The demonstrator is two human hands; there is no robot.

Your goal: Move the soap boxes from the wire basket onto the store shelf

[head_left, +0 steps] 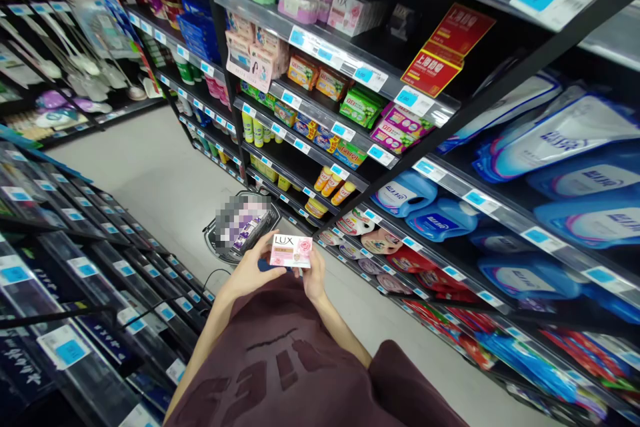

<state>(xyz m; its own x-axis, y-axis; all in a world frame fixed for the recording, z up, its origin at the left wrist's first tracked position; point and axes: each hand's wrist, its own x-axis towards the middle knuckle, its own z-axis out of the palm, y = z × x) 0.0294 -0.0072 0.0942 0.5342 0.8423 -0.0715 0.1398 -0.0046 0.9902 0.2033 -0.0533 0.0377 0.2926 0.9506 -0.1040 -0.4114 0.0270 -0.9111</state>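
A white and pink LUX soap box (291, 251) is held in front of my body, its printed front facing up toward me. My left hand (255, 267) grips its left end, thumb along the lower edge. My right hand (315, 275) closes on the box's right end, with some fingers hidden underneath. More LUX boxes (350, 12) stand on the upper shelf ahead, beside purple and green soap packs. Below them sit orange soap packs (303, 72) and a green soap pack (360, 105).
A dark basket (274, 217) with purple packs stands on the grey floor (150, 147) beyond my hands. Tall shelving with blue detergent bottles (440, 217) runs along the right. Another rack with price tags (65, 347) borders the left. Kitchen utensils (75, 53) hang at the far left.
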